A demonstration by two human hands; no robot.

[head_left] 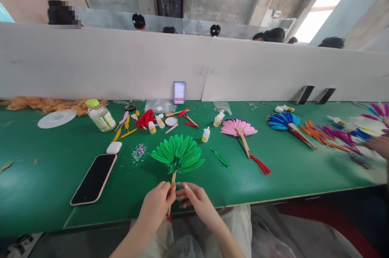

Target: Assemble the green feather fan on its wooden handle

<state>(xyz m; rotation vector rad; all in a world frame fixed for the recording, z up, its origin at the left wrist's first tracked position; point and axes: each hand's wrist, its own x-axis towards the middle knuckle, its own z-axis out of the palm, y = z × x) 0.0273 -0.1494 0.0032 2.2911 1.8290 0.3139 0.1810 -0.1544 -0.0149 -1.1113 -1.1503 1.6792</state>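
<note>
One green-topped bench (258,187) crosses the frame. At lower centre, a spread green feather fan (181,153) has its pale wooden handle (174,177) clenched in the left hand's grip (157,202); the right hand's grip (197,201) is released, just beside it. Right of centre lies one slim green feather (221,158).
</note>
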